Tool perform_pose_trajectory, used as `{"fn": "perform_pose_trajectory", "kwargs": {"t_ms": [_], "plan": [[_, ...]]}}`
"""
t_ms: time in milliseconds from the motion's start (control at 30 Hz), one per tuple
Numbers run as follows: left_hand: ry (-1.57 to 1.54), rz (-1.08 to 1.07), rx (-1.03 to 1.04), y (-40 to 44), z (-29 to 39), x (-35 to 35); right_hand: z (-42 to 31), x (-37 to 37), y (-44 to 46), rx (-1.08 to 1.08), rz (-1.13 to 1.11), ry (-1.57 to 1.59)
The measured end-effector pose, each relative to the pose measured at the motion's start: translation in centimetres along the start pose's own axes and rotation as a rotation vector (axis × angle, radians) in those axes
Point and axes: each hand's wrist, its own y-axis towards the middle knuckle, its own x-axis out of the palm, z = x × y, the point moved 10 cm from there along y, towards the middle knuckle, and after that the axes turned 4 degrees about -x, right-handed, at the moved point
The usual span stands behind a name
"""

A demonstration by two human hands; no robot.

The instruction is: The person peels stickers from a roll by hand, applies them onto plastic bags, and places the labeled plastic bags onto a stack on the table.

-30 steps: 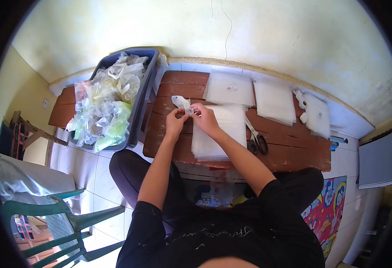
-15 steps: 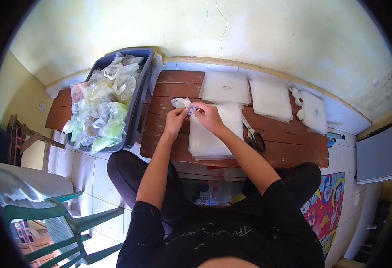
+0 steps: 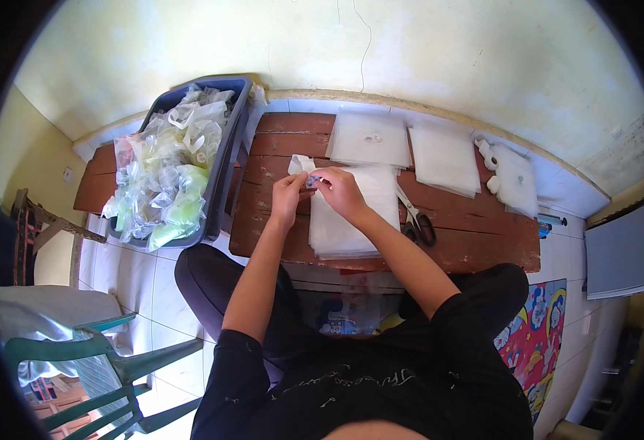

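Observation:
My left hand [image 3: 287, 199] pinches a white strip of stickers [image 3: 301, 164], whose loose end sticks up beyond the fingers. Fingers closed, my right hand [image 3: 342, 193] meets it at a small blue-printed part of the strip; whether a sticker has come off is too small to tell. Under the right hand lies a stack of clear plastic bags [image 3: 351, 227]. A pair of black-handled scissors [image 3: 418, 224] rests at that stack's right side. Behind is another bag stack [image 3: 369, 147] with a small round sticker on top.
More plastic bags [image 3: 445, 165] and a further bag pile [image 3: 514, 183] lie to the right, with white rolls [image 3: 487, 158] between them. At left stands a dark bin [image 3: 228, 176] full of filled bags. The brown wooden table [image 3: 267, 235] backs onto a wall; a green chair [image 3: 127, 367] is lower left.
The strip's loose end now points more upward. Both hands stay together in nearly the same place, and the right fingers have curled further over the blue-printed part.

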Motion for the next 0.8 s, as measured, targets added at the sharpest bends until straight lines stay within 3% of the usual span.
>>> {"fn": "perform_pose_trajectory", "kwargs": {"t_ms": [467, 667, 800], "plan": [[0.102, 0.118, -0.004, -0.2, -0.1, -0.5, -0.6, 0.3, -0.2, 0.013, -0.020, -0.080], [0.226, 0.225, 0.078, 1.2, -0.5, -2.7, -2.0, -0.2, -0.4, -0.069, 0.088, -0.098], [0.487, 0.388, 0.126, -0.4, 2.3, -3.5, 0.3, 0.0, -0.6, 0.102, 0.105, 0.070]]}}
